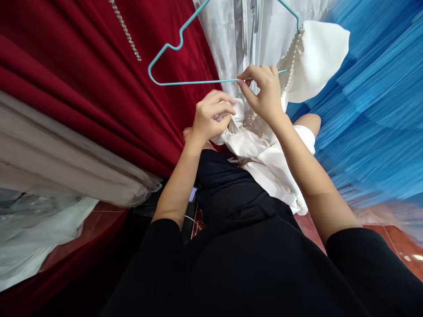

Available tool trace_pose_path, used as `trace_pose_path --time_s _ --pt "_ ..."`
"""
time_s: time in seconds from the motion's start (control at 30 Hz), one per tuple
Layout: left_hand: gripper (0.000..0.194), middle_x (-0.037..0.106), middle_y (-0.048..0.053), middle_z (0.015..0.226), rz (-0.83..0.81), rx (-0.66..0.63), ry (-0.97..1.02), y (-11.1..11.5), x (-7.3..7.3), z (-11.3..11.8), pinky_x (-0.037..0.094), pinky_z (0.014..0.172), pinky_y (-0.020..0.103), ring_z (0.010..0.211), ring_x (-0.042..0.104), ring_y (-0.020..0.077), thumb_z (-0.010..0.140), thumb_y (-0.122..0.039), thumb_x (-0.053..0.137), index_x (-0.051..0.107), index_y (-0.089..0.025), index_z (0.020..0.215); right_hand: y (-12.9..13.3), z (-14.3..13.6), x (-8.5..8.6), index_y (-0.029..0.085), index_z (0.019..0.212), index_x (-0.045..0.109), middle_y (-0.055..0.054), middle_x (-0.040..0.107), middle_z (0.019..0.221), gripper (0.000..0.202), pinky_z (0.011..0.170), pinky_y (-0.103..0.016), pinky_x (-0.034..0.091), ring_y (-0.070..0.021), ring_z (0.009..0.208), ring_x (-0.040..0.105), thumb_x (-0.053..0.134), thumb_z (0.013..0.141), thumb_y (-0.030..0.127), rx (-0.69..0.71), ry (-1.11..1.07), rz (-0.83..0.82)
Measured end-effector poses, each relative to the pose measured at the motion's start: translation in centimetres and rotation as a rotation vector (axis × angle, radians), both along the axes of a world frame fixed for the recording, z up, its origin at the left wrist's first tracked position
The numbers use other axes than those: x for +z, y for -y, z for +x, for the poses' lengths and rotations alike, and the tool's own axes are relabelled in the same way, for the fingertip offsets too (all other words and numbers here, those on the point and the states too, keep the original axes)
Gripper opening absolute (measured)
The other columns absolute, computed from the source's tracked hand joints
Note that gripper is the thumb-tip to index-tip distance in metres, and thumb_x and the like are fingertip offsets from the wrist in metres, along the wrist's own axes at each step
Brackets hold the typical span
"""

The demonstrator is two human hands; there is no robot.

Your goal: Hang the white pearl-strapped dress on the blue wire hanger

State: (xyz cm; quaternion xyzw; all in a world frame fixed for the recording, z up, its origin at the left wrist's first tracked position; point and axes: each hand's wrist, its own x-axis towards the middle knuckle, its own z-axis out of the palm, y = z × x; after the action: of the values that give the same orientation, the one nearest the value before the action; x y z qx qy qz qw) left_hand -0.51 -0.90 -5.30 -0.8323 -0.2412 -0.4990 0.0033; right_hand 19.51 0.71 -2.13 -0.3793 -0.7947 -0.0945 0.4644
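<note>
A light-blue clothes hanger (194, 82) spans the upper middle of the head view. My right hand (264, 90) pinches its bottom bar between thumb and fingertips. A white satin dress (264, 160) with pearl-beaded trim lies over my lap. One pearl strap (292, 61) with a white satin piece loops over the hanger's right end. Lower and to the left, my left hand (213, 114) is closed on the dress's other pearl-trimmed edge, below the bar. The hanger's left end carries no fabric. The hook lies outside the view.
Red drapery (76, 79) with a rhinestone strip (125, 31) hangs at left, above pale tulle (66, 149). Blue ruffled fabric (380, 110) fills the right. White garments (224, 35) hang behind the hanger. A dark box with a phone (192, 194) sits beside my lap, over red floor tiles (102, 224).
</note>
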Motion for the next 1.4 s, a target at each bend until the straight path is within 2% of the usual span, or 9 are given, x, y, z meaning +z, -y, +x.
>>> trace_pose_path --time_s 0.2,0.37,0.57,0.73,0.83,1.0,1.1,1.27,1.4 --pt "0.038 0.066 0.001 0.116 -0.033 0.089 0.012 -0.8 4.8 2.2 0.047 0.100 0.041 0.109 0.062 0.0248 0.082 -0.004 0.060 0.062 -0.028 0.111 1.3 1.0 1.6 0.031 0.101 0.059 0.004 0.066 0.100 0.017 0.094 -0.041 0.041 -0.0196 0.092 0.058 0.044 0.105 0.038 0.108 -0.002 -0.015" --pt "0.020 0.068 0.002 0.109 -0.072 0.192 0.025 -1.9 3.2 1.9 0.037 0.107 0.040 0.113 0.059 0.0272 0.091 -0.012 0.055 0.063 -0.027 0.102 -0.3 4.0 3.2 0.031 0.116 0.055 -0.001 0.056 0.126 0.033 0.115 -0.042 0.032 -0.0248 0.127 0.045 0.064 0.086 0.020 -0.141 -0.200 0.311" --pt "0.006 0.068 0.003 0.104 -0.144 0.211 0.066 -1.3 3.3 1.0 0.039 0.107 0.042 0.112 0.059 0.0300 0.091 -0.024 0.060 0.064 -0.027 0.095 -4.2 9.0 5.1 0.022 0.090 0.066 0.004 0.066 0.084 0.038 0.076 -0.030 0.046 -0.0160 0.079 0.062 0.042 0.078 -0.005 -0.237 -0.178 0.213" --pt "0.008 0.068 0.001 0.104 -0.250 0.171 0.063 -0.8 4.3 0.5 0.042 0.103 0.043 0.113 0.060 0.0310 0.089 -0.019 0.061 0.065 -0.027 0.090 -6.1 13.0 6.6 0.017 0.078 0.066 -0.001 0.064 0.081 0.036 0.079 -0.029 0.042 -0.0166 0.081 0.059 0.042 0.076 -0.011 -0.358 -0.323 0.270" --pt "0.013 0.069 -0.001 0.102 -0.215 0.188 0.041 -1.0 4.6 0.2 0.041 0.103 0.042 0.107 0.062 0.0289 0.087 -0.014 0.063 0.066 -0.026 0.090 -5.6 14.2 5.0 0.020 0.076 0.059 -0.004 0.060 0.081 0.031 0.075 -0.030 0.039 -0.0182 0.080 0.055 0.043 0.077 -0.007 -0.405 -0.392 0.182" --pt "0.027 0.072 -0.005 0.096 -0.095 0.281 -0.005 -1.5 4.5 0.2 0.040 0.099 0.042 0.093 0.063 0.0235 0.077 0.000 0.062 0.069 -0.023 0.089 -1.3 11.5 -1.7 0.026 0.089 0.050 -0.005 0.054 0.084 0.004 0.067 -0.034 0.036 -0.0194 0.069 0.046 0.049 0.092 0.025 -0.154 -0.422 0.166" --pt "0.024 0.071 -0.003 0.104 -0.145 0.214 0.012 -1.3 4.2 1.2 0.040 0.099 0.041 0.104 0.063 0.0263 0.084 -0.004 0.061 0.068 -0.025 0.094 0.8 8.5 -3.9 0.028 0.090 0.053 -0.006 0.056 0.083 0.023 0.068 -0.037 0.041 -0.0207 0.070 0.050 0.047 0.097 0.050 -0.077 -0.348 0.077" --pt "0.013 0.069 -0.002 0.107 -0.209 0.160 0.038 -1.2 3.8 1.7 0.037 0.103 0.039 0.110 0.061 0.0267 0.093 -0.015 0.061 0.067 -0.026 0.097 0.9 4.3 -0.2 0.034 0.098 0.060 -0.006 0.060 0.098 0.029 0.099 -0.048 0.042 -0.0275 0.106 0.053 0.049 0.096 0.060 0.085 -0.073 0.056" --pt "0.011 0.069 -0.001 0.109 -0.196 0.139 0.020 -1.7 4.1 0.9 0.034 0.107 0.042 0.105 0.060 0.0236 0.094 -0.016 0.063 0.066 -0.022 0.104 -0.5 2.8 2.6 0.031 0.102 0.060 -0.001 0.060 0.115 0.033 0.104 -0.040 0.043 -0.0211 0.114 0.053 0.041 0.102 0.058 0.119 0.027 0.069"
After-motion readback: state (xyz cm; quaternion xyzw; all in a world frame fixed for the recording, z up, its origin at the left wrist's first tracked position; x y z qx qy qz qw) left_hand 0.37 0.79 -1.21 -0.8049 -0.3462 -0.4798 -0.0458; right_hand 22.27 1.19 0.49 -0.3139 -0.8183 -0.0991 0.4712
